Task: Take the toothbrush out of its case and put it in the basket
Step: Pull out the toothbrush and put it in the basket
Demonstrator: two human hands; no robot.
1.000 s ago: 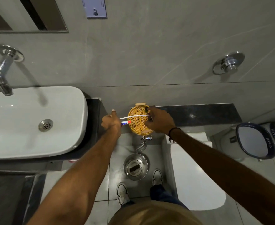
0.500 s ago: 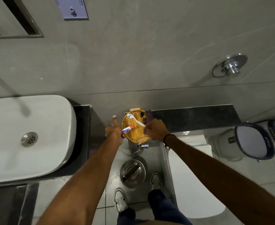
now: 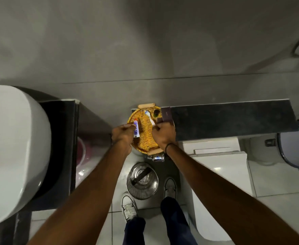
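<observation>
A round yellow wicker basket (image 3: 146,138) with wooden handles sits at the left end of a dark ledge (image 3: 233,119). My right hand (image 3: 162,134) grips the handle of a white toothbrush (image 3: 149,118), whose head points into the far part of the basket. My left hand (image 3: 123,134) holds a small white, blue and red tube (image 3: 136,129) over the basket's left side. A dark flat case (image 3: 165,115) lies on the ledge just right of the basket. A small dark-green object (image 3: 156,113) rests inside the basket near its far rim.
A white washbasin (image 3: 12,156) on a black counter is at the left. A steel bin (image 3: 142,182) stands on the floor below the basket, beside my shoes. A white toilet (image 3: 219,174) is at the right, and a chrome tap (image 3: 156,157) sits under the ledge.
The toothbrush has swung from lying across the basket to pointing away from me, its handle in my right hand. My left hand brought the tube over the basket. The camera tilted down.
</observation>
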